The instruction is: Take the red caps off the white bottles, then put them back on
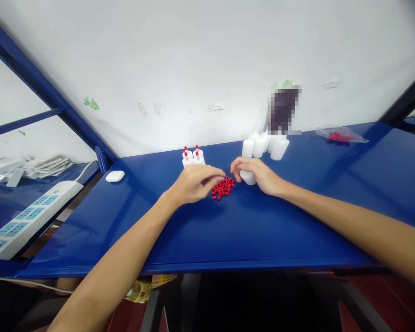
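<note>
White bottle (pixel 248 178) clasped in my right hand (pixel 256 173), broad end toward me, exact lean hidden; my left hand (pixel 198 182) arches over red caps (pixel 223 188), pinching one or not, I can't tell.

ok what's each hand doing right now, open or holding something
Left hand: at the small red pieces; whether it grips one can't be told.
Right hand: closed around a white bottle.
</note>
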The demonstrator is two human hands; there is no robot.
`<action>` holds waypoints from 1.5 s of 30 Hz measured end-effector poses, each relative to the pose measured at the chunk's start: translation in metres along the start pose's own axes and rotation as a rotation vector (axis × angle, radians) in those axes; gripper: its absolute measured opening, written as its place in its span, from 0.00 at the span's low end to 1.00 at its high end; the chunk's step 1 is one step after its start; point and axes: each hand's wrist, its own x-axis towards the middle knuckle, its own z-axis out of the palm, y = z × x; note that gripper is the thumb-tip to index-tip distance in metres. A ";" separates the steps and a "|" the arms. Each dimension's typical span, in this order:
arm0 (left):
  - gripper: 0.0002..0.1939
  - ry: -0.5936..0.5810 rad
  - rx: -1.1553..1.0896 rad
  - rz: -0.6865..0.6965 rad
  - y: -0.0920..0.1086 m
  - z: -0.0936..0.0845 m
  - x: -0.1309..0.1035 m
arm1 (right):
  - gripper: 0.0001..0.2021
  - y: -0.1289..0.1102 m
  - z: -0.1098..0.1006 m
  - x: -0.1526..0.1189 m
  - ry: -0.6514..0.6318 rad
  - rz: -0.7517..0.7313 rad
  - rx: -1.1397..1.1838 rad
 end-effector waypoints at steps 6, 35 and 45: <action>0.14 -0.210 0.124 -0.050 -0.008 0.012 -0.007 | 0.14 0.000 0.004 -0.002 0.003 0.033 -0.039; 0.05 0.064 0.013 -0.153 0.028 0.022 0.005 | 0.21 -0.014 0.017 -0.013 -0.014 -0.158 -0.807; 0.05 0.052 -0.252 -0.276 0.033 0.031 0.003 | 0.21 -0.018 0.020 -0.015 -0.039 -0.110 -0.696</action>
